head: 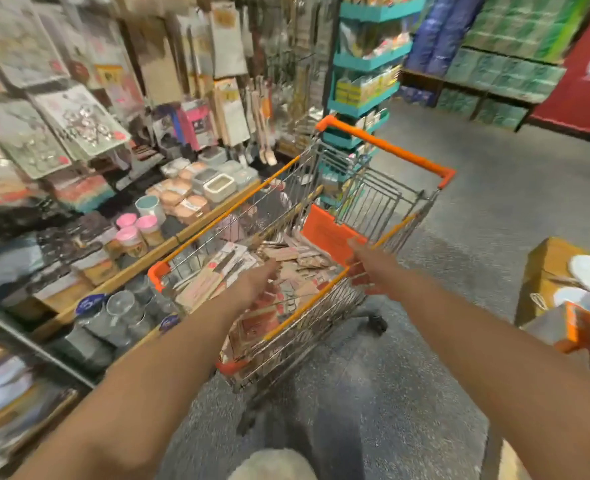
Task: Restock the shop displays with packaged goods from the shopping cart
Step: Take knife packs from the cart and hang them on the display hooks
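A wire shopping cart (324, 292) with orange trim stands in the aisle, its orange handle (387, 147) at the far end. Flat card-backed packaged goods (297, 261) lie piled in its basket. My left hand (257, 284) reaches into the basket just above the packs, fingers stretched forward, and holds nothing that I can see. My right hand (364, 266) grips the cart's right side rail, fingers curled under it. The whole view is motion-blurred.
Display shelves (124, 271) on the left carry jars, pink-lidded tubs (132, 233), lidded containers and hanging card packs (79, 126). A teal rack (362, 60) stands beyond the cart. Cardboard boxes (549, 275) sit on the floor at the right. Green stacked packs (508, 64) line the back.
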`<action>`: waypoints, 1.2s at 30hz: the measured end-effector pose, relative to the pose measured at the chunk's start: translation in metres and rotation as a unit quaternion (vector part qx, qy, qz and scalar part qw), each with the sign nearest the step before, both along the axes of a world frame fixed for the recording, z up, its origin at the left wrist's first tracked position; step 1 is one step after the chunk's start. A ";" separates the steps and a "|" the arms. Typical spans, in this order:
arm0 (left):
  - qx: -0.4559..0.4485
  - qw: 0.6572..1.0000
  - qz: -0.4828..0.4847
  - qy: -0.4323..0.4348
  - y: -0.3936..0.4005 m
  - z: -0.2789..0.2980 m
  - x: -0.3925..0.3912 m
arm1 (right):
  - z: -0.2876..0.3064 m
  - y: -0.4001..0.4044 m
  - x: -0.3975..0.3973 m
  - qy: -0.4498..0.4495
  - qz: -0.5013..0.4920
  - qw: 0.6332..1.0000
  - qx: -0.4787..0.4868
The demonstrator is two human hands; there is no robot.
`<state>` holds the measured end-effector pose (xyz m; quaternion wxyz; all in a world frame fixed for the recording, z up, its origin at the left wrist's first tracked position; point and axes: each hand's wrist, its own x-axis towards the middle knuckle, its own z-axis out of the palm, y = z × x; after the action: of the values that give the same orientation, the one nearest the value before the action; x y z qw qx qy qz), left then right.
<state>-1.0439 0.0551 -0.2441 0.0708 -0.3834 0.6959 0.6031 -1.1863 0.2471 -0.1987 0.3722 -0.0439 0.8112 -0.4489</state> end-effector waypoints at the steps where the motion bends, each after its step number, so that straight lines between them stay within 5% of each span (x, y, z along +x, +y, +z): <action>1: -0.003 1.000 0.004 -0.008 -0.004 -0.008 -0.002 | -0.007 -0.005 -0.010 -0.006 0.020 1.000 0.004; 18: 0.064 0.985 0.157 -0.039 -0.099 -0.087 -0.123 | -0.129 -0.175 -0.194 -0.124 0.198 0.971 0.047; 31: 0.138 0.955 0.237 -0.114 -0.092 -0.134 -0.218 | -0.245 -0.226 -0.277 -0.230 0.206 0.944 0.119; 36: 0.070 0.948 0.279 -0.135 -0.117 -0.176 -0.274 | -0.277 -0.224 -0.298 -0.276 0.151 0.937 0.153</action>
<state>-1.3176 -0.0622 -0.4197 0.0198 -0.6343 0.5008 0.5887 -1.4847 0.0227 -0.4759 0.6473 0.0175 0.7191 -0.2523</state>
